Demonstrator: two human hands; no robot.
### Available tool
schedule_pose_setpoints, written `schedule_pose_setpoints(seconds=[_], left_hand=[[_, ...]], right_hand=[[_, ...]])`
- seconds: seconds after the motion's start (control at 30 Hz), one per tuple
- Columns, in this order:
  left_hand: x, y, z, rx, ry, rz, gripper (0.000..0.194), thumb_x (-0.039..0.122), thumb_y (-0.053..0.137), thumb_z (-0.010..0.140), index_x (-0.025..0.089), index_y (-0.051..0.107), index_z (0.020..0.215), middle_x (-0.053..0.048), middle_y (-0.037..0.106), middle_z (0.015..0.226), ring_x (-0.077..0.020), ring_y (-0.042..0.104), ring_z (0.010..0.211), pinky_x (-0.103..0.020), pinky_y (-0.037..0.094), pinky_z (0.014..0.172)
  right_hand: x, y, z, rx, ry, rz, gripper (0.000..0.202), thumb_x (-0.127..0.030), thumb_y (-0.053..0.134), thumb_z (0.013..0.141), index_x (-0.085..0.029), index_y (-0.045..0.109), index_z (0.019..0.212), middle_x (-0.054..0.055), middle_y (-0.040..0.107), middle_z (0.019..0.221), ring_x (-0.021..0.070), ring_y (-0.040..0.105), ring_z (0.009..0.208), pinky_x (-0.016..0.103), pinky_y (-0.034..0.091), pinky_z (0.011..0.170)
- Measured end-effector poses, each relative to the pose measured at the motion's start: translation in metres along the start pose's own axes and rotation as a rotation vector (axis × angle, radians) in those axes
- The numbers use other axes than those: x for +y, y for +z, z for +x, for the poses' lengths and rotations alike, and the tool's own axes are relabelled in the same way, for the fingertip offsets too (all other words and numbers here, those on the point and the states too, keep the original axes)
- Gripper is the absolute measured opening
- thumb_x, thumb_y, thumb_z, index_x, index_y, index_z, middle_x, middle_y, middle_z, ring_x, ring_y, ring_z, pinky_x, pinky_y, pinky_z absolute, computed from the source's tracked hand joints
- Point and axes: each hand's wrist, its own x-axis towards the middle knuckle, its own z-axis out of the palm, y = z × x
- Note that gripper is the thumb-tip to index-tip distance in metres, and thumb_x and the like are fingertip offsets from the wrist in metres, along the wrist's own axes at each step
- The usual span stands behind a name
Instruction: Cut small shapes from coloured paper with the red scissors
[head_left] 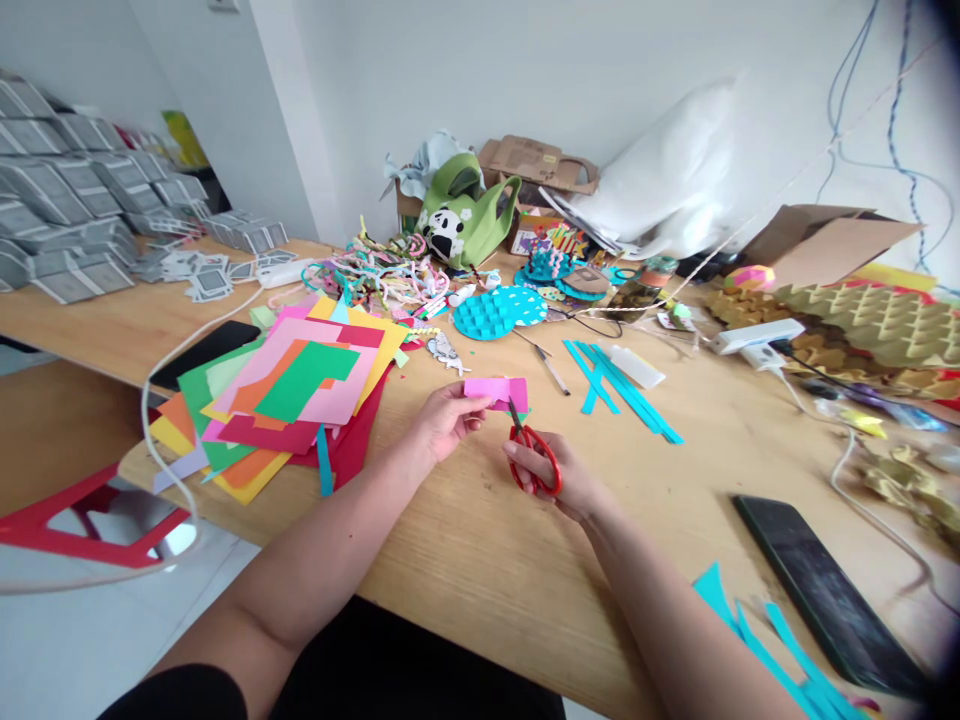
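The left hand (442, 420) pinches a pink paper (495, 392) by its left end, the grip pressed together on it, holding it just above the table (465, 540) near the middle of the near edge. The right hand (551, 475) holds red scissors (534, 462), fingers through the handles, the grip closed around them; the blades point up and away and meet the lower edge of the pink paper. How far the blades stand apart cannot be told.

Left of the hands, toward the near left corner, lies a loose stack of coloured sheets (292, 400), with a green sheet (307, 380) on top. Behind it lies a tangle of paper strips (382, 275). A teal disc (499, 312) of folded paper lies behind the pink paper, toward the far edge. Right of that, teal strips (626, 392) lie flat on the table, with a pencil (553, 371) just beside them. A green panda bag (457, 215) stands at the far edge, with cardboard boxes (536, 165) behind it. A dark phone (829, 595) lies near the right near corner, more teal scraps (780, 650) just beside it. Another dark phone (206, 350) lies by the left edge, partly under the stack.
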Motion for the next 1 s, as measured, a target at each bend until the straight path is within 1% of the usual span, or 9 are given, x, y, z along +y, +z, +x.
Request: schedule_pose_setpoints(seconds=[0.1,0.2,0.27,0.37,0.5,0.67,0.77,0.9,1.0], left_hand=[[-0.001,0.0,0.0,0.03,0.002,-0.028,0.021,0.015,0.076,0.063,0.012,0.066,0.081,-0.003,0.066,0.071,-0.0061,0.055,0.056,-0.017,0.04,0.05],[-0.003,0.001,0.0,0.012,0.016,-0.011,0.021,0.017,0.075,0.065,0.011,0.066,0.083,-0.005,0.067,0.074,-0.0062,0.055,0.056,-0.017,0.042,0.051],[-0.005,0.002,-0.001,-0.004,0.036,0.023,0.024,0.015,0.076,0.063,0.012,0.067,0.084,-0.004,0.067,0.073,-0.0056,0.054,0.055,-0.017,0.042,0.051],[-0.007,0.002,-0.001,0.024,0.066,0.061,0.028,0.014,0.078,0.059,0.012,0.066,0.085,-0.002,0.065,0.071,-0.0052,0.054,0.054,-0.017,0.04,0.05],[-0.008,0.001,0.0,0.056,0.09,0.075,0.027,0.016,0.078,0.059,0.012,0.065,0.082,-0.001,0.063,0.068,-0.005,0.051,0.052,-0.017,0.038,0.048],[-0.007,0.001,0.001,0.091,0.099,0.089,0.025,0.014,0.075,0.057,0.011,0.064,0.079,-0.001,0.063,0.066,-0.0051,0.05,0.05,-0.018,0.035,0.046],[-0.006,0.003,-0.001,0.106,0.103,0.088,0.024,0.012,0.073,0.056,0.011,0.063,0.077,-0.002,0.063,0.065,-0.0057,0.05,0.05,-0.018,0.035,0.046],[-0.006,0.007,-0.004,0.12,0.095,0.1,0.02,0.012,0.073,0.056,0.012,0.064,0.073,-0.001,0.062,0.062,-0.0054,0.049,0.048,-0.019,0.034,0.045],[-0.006,0.009,-0.004,0.14,0.08,0.101,0.017,0.011,0.071,0.057,0.012,0.064,0.072,0.0,0.061,0.06,-0.0056,0.049,0.048,-0.019,0.035,0.045]], right_hand=[[0.001,0.003,0.0,-0.007,0.005,0.016,0.038,-0.044,0.066,0.077,-0.017,0.048,0.055,-0.004,0.049,0.04,0.0042,0.033,0.029,0.018,0.019,0.029],[0.002,0.006,0.001,0.001,0.011,0.008,0.038,-0.044,0.066,0.076,-0.017,0.049,0.056,-0.004,0.05,0.041,0.004,0.033,0.029,0.017,0.02,0.029],[0.002,0.008,0.001,0.008,0.015,0.003,0.038,-0.045,0.067,0.075,-0.017,0.048,0.057,-0.005,0.05,0.041,0.004,0.033,0.029,0.017,0.02,0.028],[0.0,0.011,0.001,0.004,0.022,-0.015,0.04,-0.047,0.067,0.074,-0.018,0.047,0.056,-0.005,0.049,0.04,0.004,0.033,0.028,0.017,0.02,0.029],[-0.001,0.013,0.001,-0.012,0.021,-0.038,0.041,-0.049,0.066,0.075,-0.018,0.046,0.057,-0.005,0.049,0.04,0.0038,0.034,0.029,0.017,0.021,0.03],[0.001,0.013,0.0,-0.022,0.016,-0.029,0.044,-0.054,0.064,0.076,-0.018,0.046,0.058,-0.005,0.049,0.04,0.0032,0.034,0.03,0.016,0.021,0.03],[0.003,0.013,0.001,-0.034,0.032,0.006,0.046,-0.059,0.061,0.077,-0.017,0.049,0.063,-0.005,0.051,0.043,0.0034,0.034,0.03,0.016,0.021,0.028],[0.003,0.014,0.0,-0.04,0.034,0.067,0.047,-0.063,0.058,0.077,-0.016,0.053,0.072,-0.004,0.052,0.048,0.0056,0.042,0.036,0.015,0.025,0.029],[0.003,0.014,0.0,-0.055,0.026,0.111,0.05,-0.065,0.055,0.078,-0.016,0.055,0.074,-0.003,0.052,0.049,0.0071,0.045,0.039,0.015,0.028,0.03]])
